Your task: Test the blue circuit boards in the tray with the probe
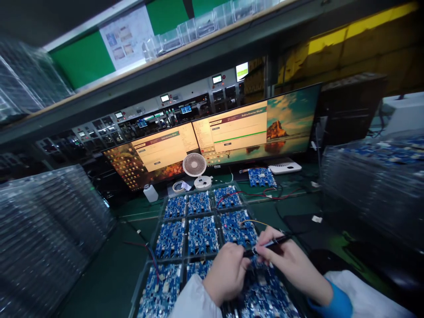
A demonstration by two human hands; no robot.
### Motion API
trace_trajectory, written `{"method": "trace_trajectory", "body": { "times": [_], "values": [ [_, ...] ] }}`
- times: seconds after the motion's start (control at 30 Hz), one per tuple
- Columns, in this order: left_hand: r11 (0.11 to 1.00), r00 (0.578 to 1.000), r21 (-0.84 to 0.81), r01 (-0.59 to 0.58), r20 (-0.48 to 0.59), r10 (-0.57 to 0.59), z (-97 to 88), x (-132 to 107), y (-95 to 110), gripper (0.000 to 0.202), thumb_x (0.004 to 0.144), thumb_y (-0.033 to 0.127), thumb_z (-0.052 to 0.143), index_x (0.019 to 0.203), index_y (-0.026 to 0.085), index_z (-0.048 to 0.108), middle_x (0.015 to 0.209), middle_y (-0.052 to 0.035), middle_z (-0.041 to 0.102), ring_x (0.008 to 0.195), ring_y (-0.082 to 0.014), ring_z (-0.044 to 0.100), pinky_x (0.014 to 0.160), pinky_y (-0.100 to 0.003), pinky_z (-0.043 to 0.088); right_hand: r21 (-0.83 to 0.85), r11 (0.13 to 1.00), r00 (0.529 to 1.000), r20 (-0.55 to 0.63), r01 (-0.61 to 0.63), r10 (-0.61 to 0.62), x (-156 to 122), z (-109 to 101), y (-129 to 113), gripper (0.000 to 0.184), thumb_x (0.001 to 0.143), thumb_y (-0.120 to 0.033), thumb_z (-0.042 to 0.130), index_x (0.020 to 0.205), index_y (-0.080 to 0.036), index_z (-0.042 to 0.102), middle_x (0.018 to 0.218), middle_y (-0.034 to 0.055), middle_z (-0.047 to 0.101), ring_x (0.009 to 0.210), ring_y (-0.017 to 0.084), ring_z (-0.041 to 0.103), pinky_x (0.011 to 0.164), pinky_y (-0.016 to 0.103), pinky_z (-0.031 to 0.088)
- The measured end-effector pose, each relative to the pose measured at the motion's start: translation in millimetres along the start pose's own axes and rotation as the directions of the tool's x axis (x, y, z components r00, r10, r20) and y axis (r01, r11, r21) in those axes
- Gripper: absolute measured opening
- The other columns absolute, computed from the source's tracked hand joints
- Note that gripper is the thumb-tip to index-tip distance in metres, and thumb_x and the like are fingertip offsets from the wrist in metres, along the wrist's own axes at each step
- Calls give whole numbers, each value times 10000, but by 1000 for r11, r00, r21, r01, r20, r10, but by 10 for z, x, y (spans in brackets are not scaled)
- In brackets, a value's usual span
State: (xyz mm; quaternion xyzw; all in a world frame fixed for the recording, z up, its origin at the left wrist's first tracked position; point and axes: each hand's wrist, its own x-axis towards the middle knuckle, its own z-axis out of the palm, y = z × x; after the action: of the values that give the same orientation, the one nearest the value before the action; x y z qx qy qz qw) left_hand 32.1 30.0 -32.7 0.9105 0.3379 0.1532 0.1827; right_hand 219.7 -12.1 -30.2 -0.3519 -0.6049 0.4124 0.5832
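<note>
1. Circuit board (261, 287), blue, sits in the near right cell of the clear tray (150, 247) on the desk (109, 274), directly under both hands.
2. Left hand (227, 271) is curled into a loose fist over the board, fingertips pinched at its top edge near a dark connector; whether it actually grips something I cannot tell.
3. Right hand (291, 260) is closed around a thin black probe (276, 241), pen-style grip, tip pointing left toward the left hand's fingertips.
4. White sleeves on both arms; blue cuff (334, 304) on the right wrist.
5. The tray holds more blue boards in a grid, rows running away from the person; thin red and yellow wires (251, 221) cross the far right cells.
6. Loose board (261, 176) lies on the desk beyond the tray, a white flat box (285, 167) just beside it.
7. Small white fan (195, 167), a tape roll (179, 186) and a white bottle (150, 193) stand behind the tray.
8. Two monitors (232, 132) side by side, both showing a beige window.
9. Stacks of clear trays (43, 229) left; another stack (374, 185) right, with blue boards in it.
10. Shelf (185, 62) overhead carrying clear plastic bins.
</note>
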Motion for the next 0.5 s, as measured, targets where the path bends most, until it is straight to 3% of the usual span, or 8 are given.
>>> {"method": "trace_trajectory", "body": {
  "times": [0.17, 0.27, 0.33, 0.4, 0.43, 0.5],
  "values": [
    [986, 985, -112, -125, 108, 137, -49, -85, 202, 292, 931, 326, 340, 831, 160, 559, 801, -79, 620, 744, -198, 559, 721, -313, 473, -39, 996, 993, 92, 83, -79, -222, -57, -264, 546, 1067, -615, 633, 832, -132, 534, 838, 50, 486, 725, 184, 520, 645, 207, 474],
    [955, 989, -282, -87, 93, 117, -131, 26, 249, 255, 941, 316, 392, 958, 175, 604, 944, -61, 630, 901, -182, 583, 846, -286, 475, -238, 958, 987, 56, 158, -149, -314, -245, -324, 493, 1084, -564, 610, 821, -147, 595, 819, 34, 484, 733, 169, 513, 665, 181, 457],
    [948, 998, -316, 38, -25, -49, -198, 180, 143, 246, 930, 296, 447, 1100, 193, 592, 1143, -71, 582, 1066, -174, 555, 980, -281, 432, -326, 928, 975, -68, 179, -212, -367, -428, -299, 447, 1079, -530, 616, 838, -154, 610, 802, 25, 488, 696, 151, 512, 635, 147, 453],
    [926, 932, -238, 292, -144, -332, -243, 370, -62, 285, 929, 244, 436, 1171, 180, 572, 1244, -105, 518, 1067, -163, 572, 986, -267, 438, -371, 909, 921, -254, 188, -295, -424, -615, -219, 372, 1098, -495, 591, 936, -160, 593, 823, 19, 505, 691, 138, 524, 633, 112, 466],
    [906, 896, -160, 392, -158, -416, -253, 469, -179, 312, 920, 188, 425, 1200, 177, 563, 1263, -116, 505, 1059, -157, 586, 978, -256, 444, -392, 900, 883, -333, 189, -331, -455, -694, -163, 338, 1100, -480, 591, 984, -163, 578, 846, 18, 515, 706, 135, 532, 654, 98, 475],
    [884, 871, -80, 461, -151, -468, -250, 659, -392, 367, 886, 97, 424, 1215, 160, 573, 1231, -137, 541, 1076, -172, 595, 993, -259, 433, -420, 890, 827, -426, 177, -366, -515, -797, -41, 323, 1097, -474, 594, 1029, -160, 563, 876, 25, 526, 720, 139, 545, 671, 95, 493]
  ]
}}
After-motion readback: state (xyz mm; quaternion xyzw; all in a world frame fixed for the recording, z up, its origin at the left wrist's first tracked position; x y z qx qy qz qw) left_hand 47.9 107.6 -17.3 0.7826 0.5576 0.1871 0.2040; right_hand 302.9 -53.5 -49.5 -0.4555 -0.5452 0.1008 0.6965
